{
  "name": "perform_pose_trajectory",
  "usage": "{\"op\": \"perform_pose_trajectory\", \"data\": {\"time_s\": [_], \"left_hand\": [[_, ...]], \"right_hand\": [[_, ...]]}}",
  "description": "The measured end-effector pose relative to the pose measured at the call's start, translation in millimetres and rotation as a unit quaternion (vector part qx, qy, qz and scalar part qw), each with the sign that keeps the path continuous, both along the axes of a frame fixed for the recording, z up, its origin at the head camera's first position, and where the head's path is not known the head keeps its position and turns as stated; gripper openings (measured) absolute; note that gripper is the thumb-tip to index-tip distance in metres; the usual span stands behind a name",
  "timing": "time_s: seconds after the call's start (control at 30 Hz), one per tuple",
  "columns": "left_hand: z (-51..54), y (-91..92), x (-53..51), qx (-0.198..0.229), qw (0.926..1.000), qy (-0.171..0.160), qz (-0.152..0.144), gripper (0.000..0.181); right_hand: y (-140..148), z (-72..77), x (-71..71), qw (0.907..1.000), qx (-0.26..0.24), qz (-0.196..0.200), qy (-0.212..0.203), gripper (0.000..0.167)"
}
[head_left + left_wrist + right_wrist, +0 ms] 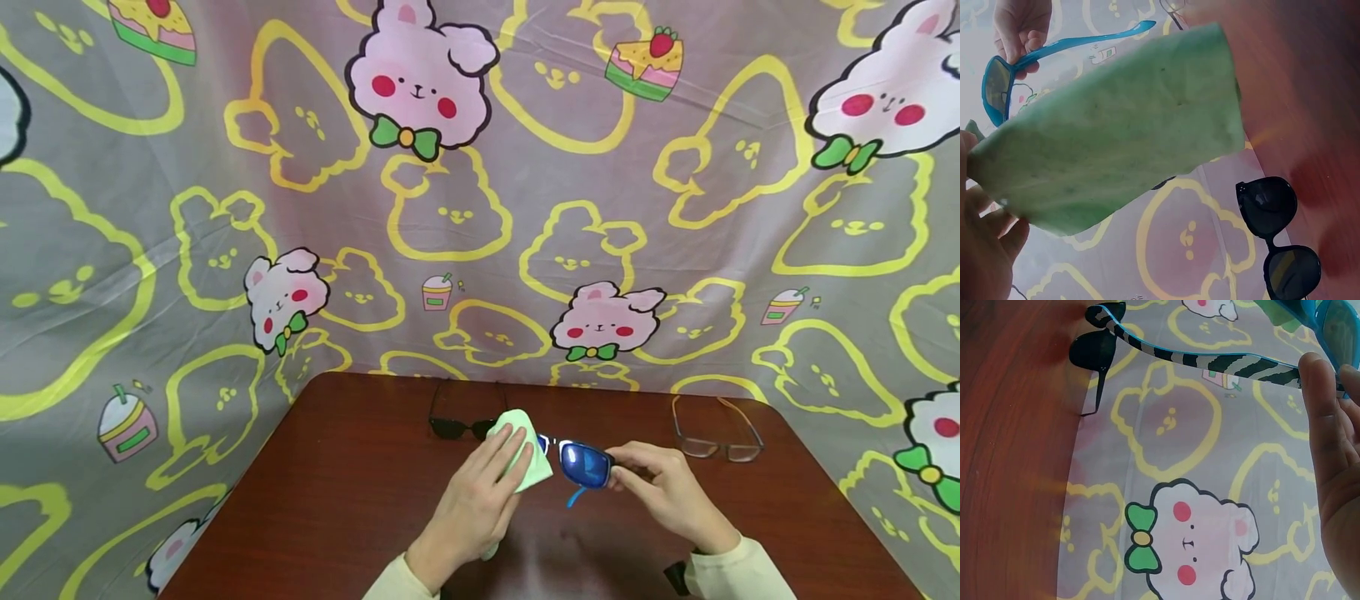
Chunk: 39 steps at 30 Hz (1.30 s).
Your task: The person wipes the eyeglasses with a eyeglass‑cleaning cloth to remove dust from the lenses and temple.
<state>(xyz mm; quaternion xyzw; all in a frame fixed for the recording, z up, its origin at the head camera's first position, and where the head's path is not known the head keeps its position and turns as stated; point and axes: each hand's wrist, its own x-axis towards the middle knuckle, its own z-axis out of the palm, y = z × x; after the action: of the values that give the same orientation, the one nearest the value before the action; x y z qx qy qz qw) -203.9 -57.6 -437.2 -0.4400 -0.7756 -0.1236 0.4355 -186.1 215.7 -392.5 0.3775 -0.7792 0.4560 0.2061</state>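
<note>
Blue-lensed sunglasses (585, 464) are held up above the table. My right hand (663, 486) pinches them at the hinge corner. In the right wrist view, a zebra-striped temple arm (1229, 364) stretches away from the fingers. A light green cloth (534, 467) is in my left hand (480, 493), wrapped over the other lens, which it mostly hides. Seen from the left wrist, the cloth (1129, 128) hangs broad and loose from the fingers, covering part of the blue frame (997, 90).
Black sunglasses (459, 429) lie on the brown table (337, 492) behind my left hand. Clear-lensed eyeglasses (720, 450) rest at the back right. A patterned cloth backdrop (480, 200) rises behind and beside the table. Near my right sleeve lies a small dark object (677, 577).
</note>
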Motion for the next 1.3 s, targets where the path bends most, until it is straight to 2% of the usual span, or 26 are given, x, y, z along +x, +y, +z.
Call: {"op": "perform_pose_trajectory", "data": {"time_s": [0.43,0.77,1.0,1.1,1.3], "left_hand": [[-1.2,2.2,1.8,-0.016,0.9998,0.011,-0.001,0.044],[1.1,4.5,3.1,-0.026,0.9996,0.008,-0.007,0.044],[-2.5,5.6,2.6,-0.016,0.9998,-0.006,-0.006,0.046],[-3.7,6.5,2.7,-0.012,0.9999,-0.002,-0.003,0.046],[-0.8,8.1,2.4,-0.011,0.9999,0.001,-0.006,0.045]], "right_hand": [[-1.8,-1.4,1.5,1.0000,0.004,0.007,0.000,0.027],[-2.7,-2.3,1.8,0.9999,0.002,0.014,0.004,0.027],[-2.8,-1.8,3.3,0.9999,0.005,0.016,0.004,0.027],[-3.2,-1.1,3.2,0.9997,0.005,0.023,0.008,0.027],[-4.2,1.4,3.7,0.9997,0.005,0.018,0.013,0.027]]}}
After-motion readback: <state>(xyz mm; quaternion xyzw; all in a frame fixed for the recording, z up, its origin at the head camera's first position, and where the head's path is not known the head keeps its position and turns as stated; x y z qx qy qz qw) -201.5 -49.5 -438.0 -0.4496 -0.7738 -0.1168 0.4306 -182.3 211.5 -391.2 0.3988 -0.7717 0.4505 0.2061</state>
